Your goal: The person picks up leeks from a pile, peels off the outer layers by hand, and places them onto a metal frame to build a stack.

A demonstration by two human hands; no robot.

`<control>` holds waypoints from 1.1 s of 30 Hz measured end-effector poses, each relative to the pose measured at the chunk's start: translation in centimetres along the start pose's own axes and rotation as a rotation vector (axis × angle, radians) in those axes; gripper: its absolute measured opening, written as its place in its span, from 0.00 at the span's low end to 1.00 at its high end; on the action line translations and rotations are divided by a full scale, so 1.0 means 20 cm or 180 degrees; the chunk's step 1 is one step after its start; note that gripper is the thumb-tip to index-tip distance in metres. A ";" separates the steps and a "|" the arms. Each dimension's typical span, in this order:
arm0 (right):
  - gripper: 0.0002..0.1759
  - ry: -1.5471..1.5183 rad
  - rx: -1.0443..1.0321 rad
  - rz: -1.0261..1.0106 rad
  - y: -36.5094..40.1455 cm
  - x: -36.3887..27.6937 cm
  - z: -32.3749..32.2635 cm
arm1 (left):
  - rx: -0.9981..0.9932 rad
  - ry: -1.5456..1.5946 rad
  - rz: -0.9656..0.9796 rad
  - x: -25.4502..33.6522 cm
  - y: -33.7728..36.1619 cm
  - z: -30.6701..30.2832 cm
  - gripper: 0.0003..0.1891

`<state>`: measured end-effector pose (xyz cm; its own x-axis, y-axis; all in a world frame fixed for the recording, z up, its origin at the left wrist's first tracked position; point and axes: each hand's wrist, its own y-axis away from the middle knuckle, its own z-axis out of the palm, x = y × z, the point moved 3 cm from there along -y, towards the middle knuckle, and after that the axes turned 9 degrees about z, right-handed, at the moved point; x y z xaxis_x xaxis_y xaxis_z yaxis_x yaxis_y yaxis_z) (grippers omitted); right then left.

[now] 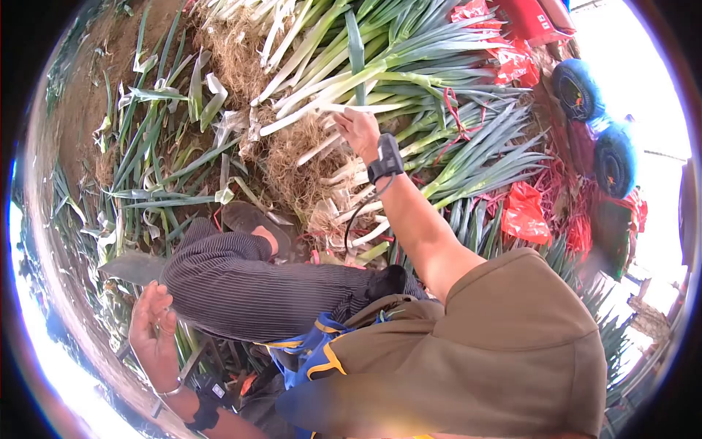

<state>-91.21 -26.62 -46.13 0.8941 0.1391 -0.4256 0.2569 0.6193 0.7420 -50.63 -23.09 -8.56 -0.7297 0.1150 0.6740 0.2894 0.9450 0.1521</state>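
While the right arm is lying outstretched over the pile, the right hand (pixel 356 135) is angling down beyond its black wrist device (pixel 386 157); its fingers are sitting bent over the white stems of the green onions (pixel 395 62), though I can't tell whether they're gripping one; roots are pointing left, leaves fanning right; by the striped trouser leg (pixel 270 293), the left hand (pixel 155 333) is hovering, fingers loosely curling, well apart from the onions.

I can read no words or numbers; the pale marks (pixel 542 20) on the red panel (pixel 525 22) are too small.
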 end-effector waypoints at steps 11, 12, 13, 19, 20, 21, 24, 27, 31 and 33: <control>0.23 0.2306 0.3575 -0.0297 -0.07 0.04 -0.59 | 0.0029 -0.0061 -0.0126 -0.07 0.05 -0.03 0.30; 0.26 0.2272 0.3384 -0.0072 -0.10 0.01 -0.61 | 0.0057 -0.0038 -0.0119 -0.07 0.06 -0.04 0.29; 0.28 0.2235 0.3184 0.0144 -0.14 0.00 -0.63 | 0.0066 -0.0043 -0.0134 -0.08 0.06 -0.04 0.29; 0.14 0.7627 0.1737 -0.0684 -0.25 -0.09 -0.55 | 0.0145 0.0158 -0.0232 -0.08 0.06 -0.04 0.29; 0.14 0.7419 0.1664 -0.0815 -0.20 -0.13 -0.53 | 0.0103 0.0124 -0.0213 -0.09 0.06 -0.05 0.29; 0.14 0.6891 0.1737 -0.0954 -0.25 -0.15 -0.60 | 0.0067 0.0097 -0.0194 -0.10 0.05 -0.05 0.29; 0.14 0.5743 0.1721 -0.1677 -0.21 -0.21 -0.68 | 0.0067 0.0048 -0.0199 -0.10 0.04 -0.04 0.29; 0.12 0.3072 0.1334 -0.0729 -0.22 -0.22 -0.76 | 0.0074 0.0088 -0.0241 -0.08 0.02 -0.03 0.29; 0.12 0.0541 0.1821 0.0440 -0.16 -0.16 -0.76 | 0.0095 0.0104 -0.0099 -0.09 0.03 -0.04 0.29; 0.10 -0.0909 0.1509 0.0656 -0.10 -0.11 -0.78 | 0.0070 0.0177 -0.0071 -0.10 0.05 -0.04 0.29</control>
<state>-99.42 -16.08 -54.70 0.9895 -0.0343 -0.1405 0.1444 0.1794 0.9731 -48.38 -22.63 -9.15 -0.7001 0.0772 0.7098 0.2593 0.9538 0.1521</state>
